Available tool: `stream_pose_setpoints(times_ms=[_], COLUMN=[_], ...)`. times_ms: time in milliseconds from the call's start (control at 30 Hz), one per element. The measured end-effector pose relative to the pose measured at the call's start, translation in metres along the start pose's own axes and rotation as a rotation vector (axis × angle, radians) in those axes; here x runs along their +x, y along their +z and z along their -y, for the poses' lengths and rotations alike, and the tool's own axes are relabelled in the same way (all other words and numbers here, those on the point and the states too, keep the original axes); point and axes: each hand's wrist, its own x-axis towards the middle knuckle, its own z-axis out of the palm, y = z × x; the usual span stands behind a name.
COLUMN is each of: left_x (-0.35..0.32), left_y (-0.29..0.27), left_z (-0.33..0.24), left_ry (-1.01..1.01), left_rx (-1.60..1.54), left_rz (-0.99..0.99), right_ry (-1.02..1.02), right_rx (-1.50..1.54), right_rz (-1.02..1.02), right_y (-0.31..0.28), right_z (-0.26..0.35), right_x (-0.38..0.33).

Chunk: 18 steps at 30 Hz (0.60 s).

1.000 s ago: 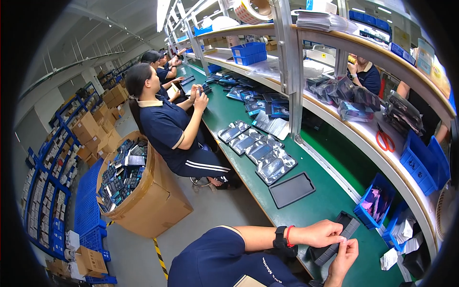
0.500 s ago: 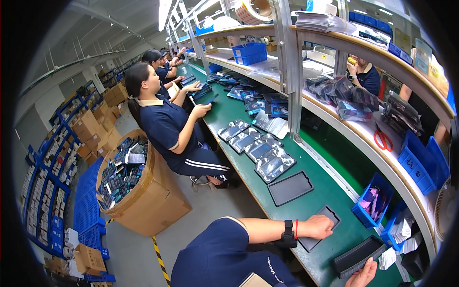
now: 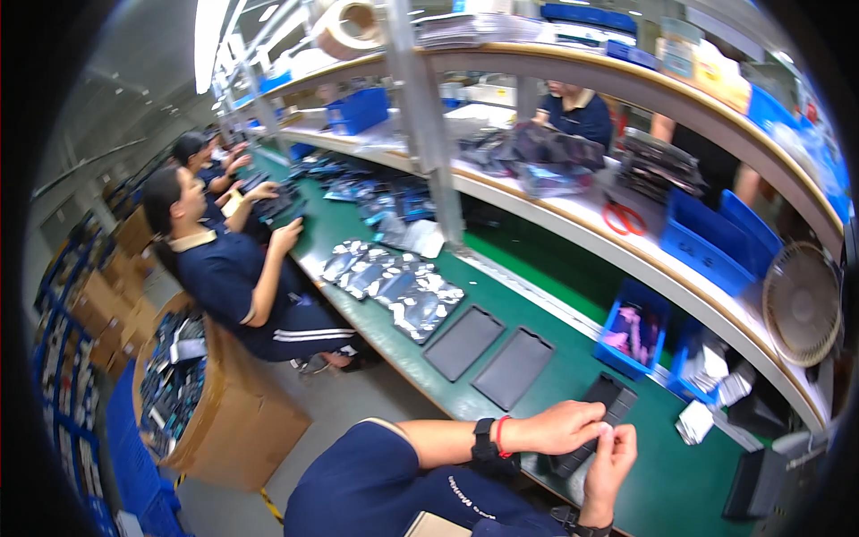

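Note:
My left hand (image 3: pixel 557 428) and my right hand (image 3: pixel 612 464) meet with their fingertips pinched close together. They are over a long black ribbed plastic tray (image 3: pixel 610 390), which they partly cover. Whatever is pinched between the fingers is too small and blurred to make out. To the left of my hands, two shallow dark grey trays (image 3: pixel 512 368) lie side by side on the green bench (image 3: pixel 559 315). Beyond these trays, several clear-wrapped flat packages (image 3: pixel 394 286) lie in a row.
Blue bins (image 3: pixel 632 329) stand along the bench's right side, near some white paper slips (image 3: pixel 694 422). A black block (image 3: pixel 754 483) sits at the near right. Above runs a shelf with red scissors (image 3: pixel 624 218) and a fan (image 3: pixel 802 304). To the left, a co-worker (image 3: pixel 228 268) handles dark packages beside a large carton (image 3: pixel 237 403).
The view has swung right. My right hand has come over to my left. The black ribbed tray now lies under both hands, and the tray formerly under my left hand is uncovered.

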Motion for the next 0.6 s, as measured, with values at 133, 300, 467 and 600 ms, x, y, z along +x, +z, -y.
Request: stream_pose_setpoints(times_ms=[133,300,467,600], left_x=[-0.003,0.004,0.002,-0.001], left_y=[0.010,-0.008,0.014,-0.008], left_z=[0.001,0.006,0.054,0.072], left_ry=[-0.037,-0.145,-0.289,-0.346], left_rx=[-0.055,-0.031,0.362,0.394], left_rz=[-0.058,-0.293,-0.048,-0.039], right_ry=[-0.021,0.126,0.127,0.196], right_rx=[0.066,0.151,0.177,0.066], right_rz=[-0.025,-0.244,-0.304,-0.290], right_y=[-0.001,-0.049,-0.075,-0.067], right_z=[0.002,0.000,0.014,0.022], right_x=[-0.004,0.009,0.006,0.001])
